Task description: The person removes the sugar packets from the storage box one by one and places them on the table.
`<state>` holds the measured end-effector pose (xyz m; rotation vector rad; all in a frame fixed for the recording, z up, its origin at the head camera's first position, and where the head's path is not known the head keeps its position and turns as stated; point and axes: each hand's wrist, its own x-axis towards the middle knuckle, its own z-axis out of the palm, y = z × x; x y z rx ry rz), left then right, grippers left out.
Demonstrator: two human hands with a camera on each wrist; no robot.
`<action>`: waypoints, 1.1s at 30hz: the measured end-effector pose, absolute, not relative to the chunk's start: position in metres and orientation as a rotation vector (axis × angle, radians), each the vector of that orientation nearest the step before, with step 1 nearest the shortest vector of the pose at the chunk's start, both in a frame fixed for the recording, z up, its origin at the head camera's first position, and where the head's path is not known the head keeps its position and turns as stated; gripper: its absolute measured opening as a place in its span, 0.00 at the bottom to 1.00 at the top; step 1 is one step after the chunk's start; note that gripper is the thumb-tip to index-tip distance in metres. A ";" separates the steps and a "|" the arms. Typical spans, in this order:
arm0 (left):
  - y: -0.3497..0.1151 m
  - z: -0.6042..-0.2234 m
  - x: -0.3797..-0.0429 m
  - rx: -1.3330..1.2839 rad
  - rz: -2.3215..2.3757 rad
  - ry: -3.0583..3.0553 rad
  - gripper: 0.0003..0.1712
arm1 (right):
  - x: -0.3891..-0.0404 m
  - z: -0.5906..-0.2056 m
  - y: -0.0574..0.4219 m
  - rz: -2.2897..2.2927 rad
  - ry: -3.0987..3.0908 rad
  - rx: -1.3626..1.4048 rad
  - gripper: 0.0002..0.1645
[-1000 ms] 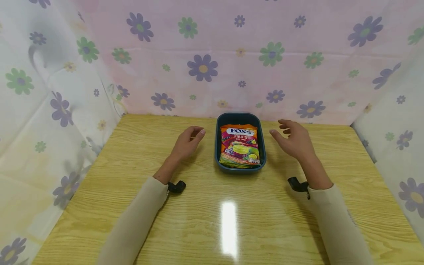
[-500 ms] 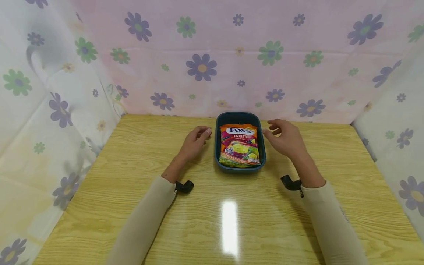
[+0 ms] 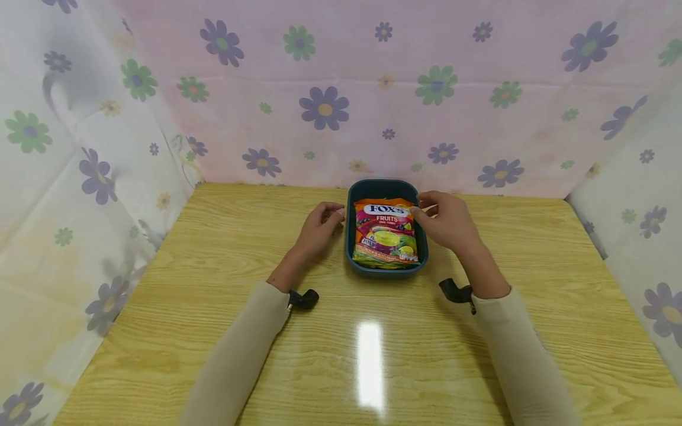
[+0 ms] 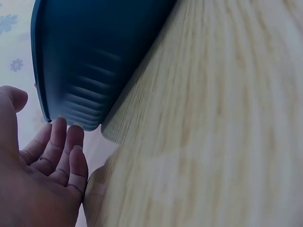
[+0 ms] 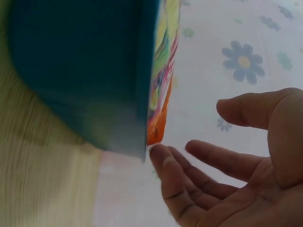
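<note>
A dark teal plastic tub [image 3: 385, 274] with rounded corners stands on the table, holding an orange and purple bag of fruit candy [image 3: 386, 234] marked FOX'S. My left hand [image 3: 319, 228] is beside the tub's left wall; in the left wrist view its relaxed fingertips [image 4: 59, 124] lie right at the ribbed end of the tub [image 4: 94, 71]. On the other side my right hand [image 3: 447, 220] has its fingers at the right rim, thumb above the edge near the bag. The right wrist view shows its thumb [image 5: 246, 109] apart from its fingers, which reach the rim's corner.
The wood-grain table [image 3: 298, 361] carries a bright light reflection in front of the tub. Behind rises a pink flowered cloth [image 3: 383, 89], with paler flowered cloths at both sides. Black camera mounts [image 3: 303, 299] sit at both wrists.
Both hands have come inward toward the tub, the left one moving right and the right one moving left to the rim. The tub and candy bag have stayed in place.
</note>
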<state>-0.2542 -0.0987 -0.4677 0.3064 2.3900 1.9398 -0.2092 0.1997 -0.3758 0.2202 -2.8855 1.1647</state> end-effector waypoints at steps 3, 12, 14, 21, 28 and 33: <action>-0.099 -0.468 -0.254 0.336 1.986 2.324 0.20 | -0.210 -0.375 0.194 1.146 -2.921 0.214 0.30; -0.098 -0.471 -0.255 0.407 1.990 2.282 0.18 | -0.205 -0.362 0.174 1.067 -3.052 0.096 0.32; -0.098 -0.472 -0.255 0.434 1.965 2.304 0.19 | -0.204 -0.359 0.170 1.039 -3.061 0.108 0.26; -0.097 -0.475 -0.257 0.454 1.971 2.319 0.21 | -0.202 -0.356 0.162 0.963 -3.138 0.145 0.23; -0.096 -0.476 -0.256 0.442 1.982 2.336 0.19 | -0.203 -0.365 0.159 1.085 -3.146 0.138 0.35; -0.096 -0.476 -0.254 0.442 1.986 2.325 0.19 | -0.205 -0.370 0.160 1.144 -3.118 0.117 0.37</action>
